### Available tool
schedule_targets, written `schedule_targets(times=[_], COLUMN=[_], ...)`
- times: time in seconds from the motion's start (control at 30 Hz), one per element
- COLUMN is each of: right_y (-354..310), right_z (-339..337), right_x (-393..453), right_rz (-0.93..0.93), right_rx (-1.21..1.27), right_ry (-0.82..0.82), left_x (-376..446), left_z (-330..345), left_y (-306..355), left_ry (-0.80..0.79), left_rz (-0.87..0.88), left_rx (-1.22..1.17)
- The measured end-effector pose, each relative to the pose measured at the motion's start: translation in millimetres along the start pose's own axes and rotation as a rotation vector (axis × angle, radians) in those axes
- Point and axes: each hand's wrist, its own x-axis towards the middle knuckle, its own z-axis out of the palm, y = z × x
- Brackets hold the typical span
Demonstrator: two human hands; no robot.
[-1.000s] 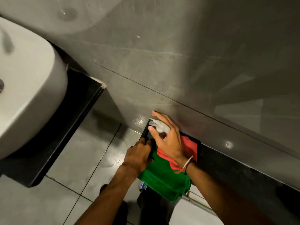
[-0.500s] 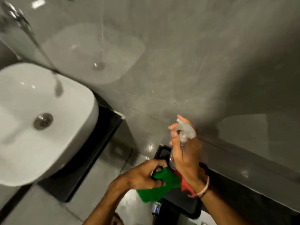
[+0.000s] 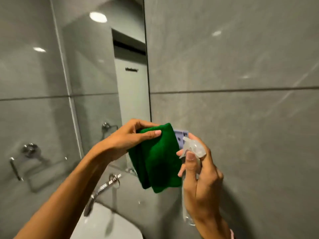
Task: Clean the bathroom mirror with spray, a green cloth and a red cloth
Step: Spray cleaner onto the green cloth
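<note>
Left hand [image 3: 120, 142] grips the green cloth [image 3: 158, 159]; right hand [image 3: 200, 180] grips the spray bottle [image 3: 193, 149]. Mirror [image 3: 86, 83] not yet sprayed or wiped.

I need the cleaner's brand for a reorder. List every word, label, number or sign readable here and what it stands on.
None can be read.
spray bottle in the right hand: clear, no label shows.
green cloth in the left hand: plain, no tag shows.
pale plate on the wall behind the cloth: no print can be made out.
</note>
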Motion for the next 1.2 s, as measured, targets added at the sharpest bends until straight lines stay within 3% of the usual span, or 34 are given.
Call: schedule_targets(times=[0.23,0.5,1.03,1.2], right_y=[-22.7,2.5,54.1,79.0], right_z=[30.4,2.5,-110.1,-144.1], right_x=[69.7,37.2,-147.1,-230.0], right_rz=[-0.285,-0.303,0.057,0.397], right_rx=[-0.272,-0.372,-0.422,-0.403], right_ry=[-0.052,-0.098,-0.356,-0.390], left_x=[32.4,34.8,21.7,0.5], left_z=[-43.1,-45.2,42.4,80.5], left_y=[66.7,46.8,-67.0,-110.4], left_ry=[0.030,0.002,-0.136,-0.182], left_rz=[0.045,0.088,-0.002,-0.050], left_rx=[0.129,-0.014,-0.078,-0.094])
